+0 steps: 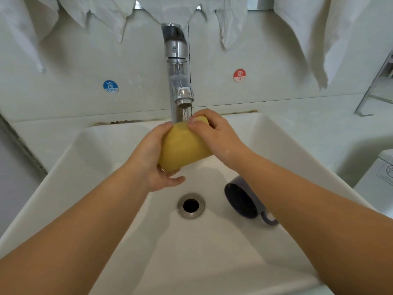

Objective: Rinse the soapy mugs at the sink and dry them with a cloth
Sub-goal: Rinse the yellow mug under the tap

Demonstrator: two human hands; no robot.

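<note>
Over the basin: both hands hold a yellow ceramic mug (184, 145) under the chrome tap (178, 67), tilted, its far end up by the spout.
Water: a thin stream (185, 113) runs from the spout onto the upper end of the yellow mug.
Left hand (154, 158): cups the mug's lower left side, fingers curled under the nearer end, thumb along the top edge.
Right hand (212, 133): grips the upper right of the mug, fingers wrapped over the far end, thumb pressed on the top by the stream.
Second mug: a dark grey-blue ceramic mug (244, 199) lies on its side on the floor of the white rectangular sink (102, 188), right of the round metal drain (191, 205), mouth facing left, handle toward the near right; partly hidden by the right forearm.
Wall: a blue round COLD sticker (110, 86) left of the tap, a red round HOT sticker (239, 75) right of it.
Above: white crumpled cloths (110, 13) hang along the top edge.
Far right: a white counter (331, 116) with a clear rack (376, 90), only partly seen.
</note>
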